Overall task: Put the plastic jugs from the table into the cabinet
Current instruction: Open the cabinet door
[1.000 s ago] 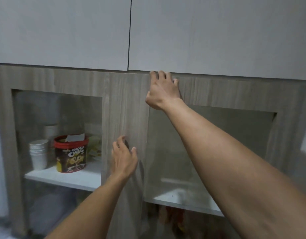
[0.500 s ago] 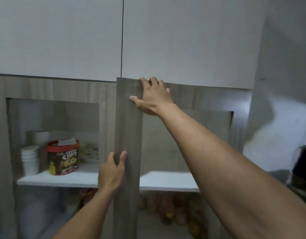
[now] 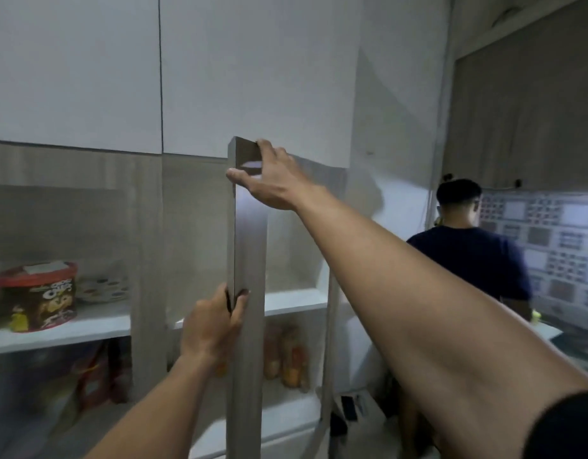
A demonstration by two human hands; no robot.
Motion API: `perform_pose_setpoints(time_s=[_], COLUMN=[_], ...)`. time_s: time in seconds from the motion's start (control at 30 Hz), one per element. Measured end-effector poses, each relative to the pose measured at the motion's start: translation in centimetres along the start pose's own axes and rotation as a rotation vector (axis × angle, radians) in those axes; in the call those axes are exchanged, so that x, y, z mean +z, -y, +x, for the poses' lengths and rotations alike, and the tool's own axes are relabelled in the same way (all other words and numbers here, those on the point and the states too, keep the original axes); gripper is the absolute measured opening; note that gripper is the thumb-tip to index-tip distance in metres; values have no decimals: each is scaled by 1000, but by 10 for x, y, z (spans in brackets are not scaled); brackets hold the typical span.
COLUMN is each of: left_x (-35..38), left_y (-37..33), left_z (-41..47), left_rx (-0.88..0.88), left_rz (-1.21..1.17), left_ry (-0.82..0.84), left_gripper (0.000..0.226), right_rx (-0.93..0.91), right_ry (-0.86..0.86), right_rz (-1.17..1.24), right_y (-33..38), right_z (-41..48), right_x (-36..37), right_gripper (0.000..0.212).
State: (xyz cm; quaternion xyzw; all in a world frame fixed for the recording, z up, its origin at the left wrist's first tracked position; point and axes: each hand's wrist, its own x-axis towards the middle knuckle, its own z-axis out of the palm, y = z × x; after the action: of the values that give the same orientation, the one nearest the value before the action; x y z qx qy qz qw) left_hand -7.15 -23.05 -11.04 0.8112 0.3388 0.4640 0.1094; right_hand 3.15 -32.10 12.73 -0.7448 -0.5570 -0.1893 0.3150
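A tall wood-grain cabinet door stands swung out towards me, seen nearly edge-on. My right hand grips its top corner, fingers over the top. My left hand holds the door's edge lower down, thumb on the front face. Behind the door the cabinet's right compartment shows a white shelf with nothing on its visible part. No plastic jug and no table are in view.
The left compartment holds a red-lidded cereal tub and a patterned dish. Orange packets stand on the lower shelf. White upper cabinet doors are closed. A person in a dark shirt stands at the right by a counter.
The right-hand cabinet door has swung from shut to wide open, pulled by both hands. My view has turned right, bringing the other person and counter into view.
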Motion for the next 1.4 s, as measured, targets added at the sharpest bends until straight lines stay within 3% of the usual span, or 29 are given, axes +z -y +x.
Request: perform_pose_setpoints(time_s=[0.4,0.5,0.6,0.7,0.97,1.23,1.4], left_x=[10,32,59,90,155,212,236], left_y=[-145,-188,-231,-271,-368,-422,-446], left_z=[-56,-67,-74,-76,-90,-83,-81], left_rx=[484,472,484,533,461,495,464], left_rz=[-45,-158,-217,-244,-301,-306,-311], left_ry=[109,163,219,264,338,352,359], left_gripper=[40,45,86,105,118,121,120], right_rx=[-8,-2,29,80,275,317,378], right_ry=[-180,-227,-256,-294,-214,-141,-141], right_rz=[-223,-378,-558,-648,-798,-932,-868], right_y=[-68,-92,-124,-157,-242,-307,-331], right_z=[-117,-143,-166,-184,-217,-217,-213], right_x=[-120,-141,-164,-184,-220,-246,-250], right_gripper=[85,73,58,53,64,70,71])
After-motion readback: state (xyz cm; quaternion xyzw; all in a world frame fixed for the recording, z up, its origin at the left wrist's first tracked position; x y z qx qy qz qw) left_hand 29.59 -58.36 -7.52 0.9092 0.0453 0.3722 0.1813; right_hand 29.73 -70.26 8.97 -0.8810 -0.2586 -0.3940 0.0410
